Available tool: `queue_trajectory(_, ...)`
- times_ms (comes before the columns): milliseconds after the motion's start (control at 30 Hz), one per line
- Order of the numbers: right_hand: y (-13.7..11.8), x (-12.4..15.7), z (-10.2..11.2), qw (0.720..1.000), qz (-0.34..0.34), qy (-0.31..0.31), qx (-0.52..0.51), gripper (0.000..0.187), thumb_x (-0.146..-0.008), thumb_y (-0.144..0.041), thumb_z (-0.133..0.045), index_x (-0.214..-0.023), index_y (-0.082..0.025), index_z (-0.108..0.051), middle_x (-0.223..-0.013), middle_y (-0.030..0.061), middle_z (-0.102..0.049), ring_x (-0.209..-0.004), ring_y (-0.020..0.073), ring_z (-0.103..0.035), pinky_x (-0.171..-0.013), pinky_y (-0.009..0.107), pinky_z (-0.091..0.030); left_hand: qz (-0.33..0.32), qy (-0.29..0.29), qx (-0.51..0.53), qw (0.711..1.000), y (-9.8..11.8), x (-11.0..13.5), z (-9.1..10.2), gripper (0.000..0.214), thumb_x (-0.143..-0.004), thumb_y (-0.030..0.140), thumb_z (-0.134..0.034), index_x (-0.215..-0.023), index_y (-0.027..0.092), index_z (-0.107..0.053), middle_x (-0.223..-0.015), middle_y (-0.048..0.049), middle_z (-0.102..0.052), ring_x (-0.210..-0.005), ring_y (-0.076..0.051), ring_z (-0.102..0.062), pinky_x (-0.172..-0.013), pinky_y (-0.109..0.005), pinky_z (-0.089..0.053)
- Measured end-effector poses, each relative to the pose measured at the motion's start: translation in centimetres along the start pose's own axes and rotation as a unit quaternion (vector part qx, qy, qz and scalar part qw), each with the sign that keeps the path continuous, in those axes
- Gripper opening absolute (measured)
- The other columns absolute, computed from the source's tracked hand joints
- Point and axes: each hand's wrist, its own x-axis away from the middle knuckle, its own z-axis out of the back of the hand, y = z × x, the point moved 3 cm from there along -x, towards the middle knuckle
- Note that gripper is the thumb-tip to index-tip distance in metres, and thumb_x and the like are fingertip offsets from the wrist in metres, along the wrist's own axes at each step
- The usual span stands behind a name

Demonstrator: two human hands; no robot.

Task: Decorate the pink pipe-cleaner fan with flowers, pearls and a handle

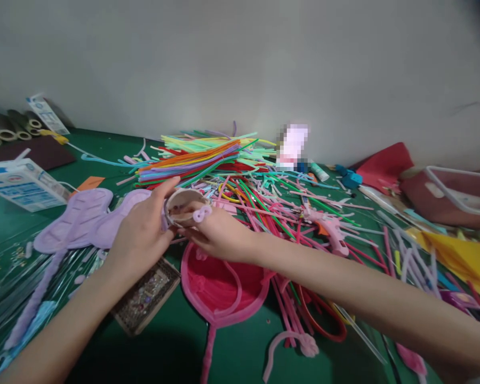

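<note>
**Item:** ring (183,213), tan and shallow, open side up. It is held just above the green table (240,352), left of centre, on the near side of the heap of coloured pipe cleaners (208,157).

**Left hand** (142,234): fingers curled round the ring's left rim, thumb laid along the top.

**Right hand** (220,234): closed at the ring's right side, pinching a lilac pipe cleaner (202,214) whose end curls over the rim.

**Step, as judged:** winding the pipe cleaner onto the ring, hardly started, with one loop showing.

**Next move calls for:** a steady left grip and snug tension from the right.
</note>
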Motion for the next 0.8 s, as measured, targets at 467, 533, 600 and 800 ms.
queue_trajectory(467,0.9,-0.3,0.5,0.99,0.004,-0.039,0.132,0.044,-0.086,-0.003,-0.047,-0.129,-0.012,-0.055,-0.135,0.0195,-0.057,-0.106,0.025,-0.064,-0.075,0.035,-0.056,0.026,-0.009,0.003,1.0,-0.1,-0.6,0.1,0.071,-0.078,0.025,-0.063,-0.144,0.024,-0.037,-0.134,-0.0101,-0.063,-0.116,-0.033,-0.065,-0.092,-0.046,-0.055)
queue_trajectory(533,0.8,-0.7,-0.2,0.99,0.015,-0.026,0.138,0.047,-0.085,-0.002,-0.047,-0.13,-0.013,-0.051,-0.138,0.0198,-0.053,-0.118,0.027,-0.057,-0.075,0.035,-0.057,-0.031,-0.004,-0.016,0.999,0.2,-0.5,0.0,0.067,-0.081,0.023,-0.058,-0.144,0.022,-0.037,-0.138,-0.0116,-0.06,-0.121,-0.033,-0.063,-0.096,-0.047,-0.053)
queue_trajectory(600,1.0,-1.2,-0.7,0.993,0.017,-0.007,0.119,0.046,-0.082,-0.002,-0.05,-0.127,-0.011,-0.051,-0.135,0.0202,-0.053,-0.127,0.0283,-0.05,-0.085,0.04,-0.056,-0.066,0.005,-0.027,0.997,0.2,-0.4,-0.1,0.064,-0.082,0.021,-0.055,-0.144,0.021,-0.038,-0.139,-0.0124,-0.06,-0.122,-0.031,-0.061,-0.098,-0.046,-0.052)
queue_trajectory(800,1.5,-1.8,-1.0,0.998,-0.002,-0.026,0.06,0.035,-0.083,-0.001,-0.052,-0.118,-0.006,-0.054,-0.129,0.0221,-0.055,-0.125,0.0287,-0.05,-0.098,0.043,-0.05,-0.056,0.01,-0.001,0.998,-0.4,-0.3,-0.4,0.063,-0.082,0.024,-0.055,-0.143,0.02,-0.041,-0.14,-0.0119,-0.059,-0.122,-0.029,-0.062,-0.1,-0.043,-0.051)
